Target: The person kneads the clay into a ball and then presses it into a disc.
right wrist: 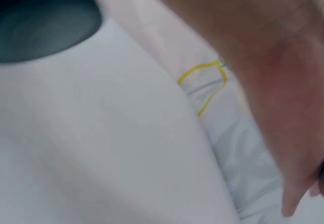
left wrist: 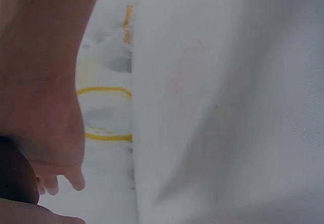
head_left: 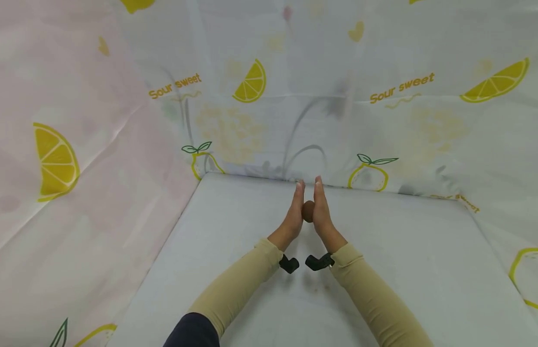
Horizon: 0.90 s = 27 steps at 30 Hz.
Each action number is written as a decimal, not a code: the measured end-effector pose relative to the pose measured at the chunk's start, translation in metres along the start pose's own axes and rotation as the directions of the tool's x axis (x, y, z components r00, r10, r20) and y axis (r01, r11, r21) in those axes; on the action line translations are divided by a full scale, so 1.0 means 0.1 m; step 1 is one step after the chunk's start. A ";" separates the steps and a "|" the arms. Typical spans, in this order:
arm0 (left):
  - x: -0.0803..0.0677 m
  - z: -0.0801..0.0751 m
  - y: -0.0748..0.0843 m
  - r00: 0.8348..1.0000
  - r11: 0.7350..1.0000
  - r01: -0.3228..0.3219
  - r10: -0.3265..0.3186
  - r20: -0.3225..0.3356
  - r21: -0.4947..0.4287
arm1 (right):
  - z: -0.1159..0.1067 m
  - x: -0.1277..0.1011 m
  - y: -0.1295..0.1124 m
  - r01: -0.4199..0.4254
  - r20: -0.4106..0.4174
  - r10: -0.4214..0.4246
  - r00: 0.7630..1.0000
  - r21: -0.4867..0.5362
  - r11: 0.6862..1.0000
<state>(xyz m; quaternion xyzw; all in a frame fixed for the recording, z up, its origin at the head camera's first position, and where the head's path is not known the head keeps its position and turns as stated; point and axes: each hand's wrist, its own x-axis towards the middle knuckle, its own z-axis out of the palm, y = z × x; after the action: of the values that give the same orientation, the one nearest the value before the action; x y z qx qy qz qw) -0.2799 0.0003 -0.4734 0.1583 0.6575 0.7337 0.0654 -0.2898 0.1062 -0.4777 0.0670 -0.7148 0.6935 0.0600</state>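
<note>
A brown ball [head_left: 308, 211] sits between two upright, facing palms in the head view. My left hand [head_left: 293, 214] presses on its left side, fingers straight and pointing forward. On the other side my right hand [head_left: 322, 207] presses with its fingers likewise extended. Both hands are over the white tabletop [head_left: 390, 255]. The left wrist view shows the dark side of the ball [left wrist: 15, 176] between the right palm and a strip of the left hand [left wrist: 30, 214]. In the right wrist view the left hand fills the right side, and the ball is mostly hidden.
Black wrist devices [head_left: 319, 261] hang under both beige sleeves [head_left: 242, 274]. Behind the table stands a pale curtain [head_left: 295, 62] printed with lemons, and a pinkish one [head_left: 91, 144] lines the left side. Small brownish specks [head_left: 321, 289] lie near the forearms.
</note>
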 end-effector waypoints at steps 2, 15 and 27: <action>0.02 0.00 0.02 1.000 1.000 -0.008 0.007 -0.006 -0.008 | -0.01 -0.02 0.02 -0.015 0.007 0.015 1.000 0.012 1.000; 0.13 -0.04 0.00 0.987 0.999 0.018 -0.013 -0.159 0.027 | 0.20 -0.42 -0.33 0.135 0.077 -0.131 0.988 -0.048 0.990; 0.04 0.00 -0.04 0.995 0.997 0.081 -0.081 -0.066 0.009 | 0.16 -0.38 -0.51 0.203 0.036 -0.203 0.979 0.008 0.979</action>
<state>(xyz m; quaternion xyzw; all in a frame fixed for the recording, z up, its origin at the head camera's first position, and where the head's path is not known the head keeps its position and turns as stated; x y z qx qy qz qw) -0.2841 0.0022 -0.4763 0.1078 0.6694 0.7314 0.0727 -0.2436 0.0894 -0.4343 0.1522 -0.7038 0.6840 0.1171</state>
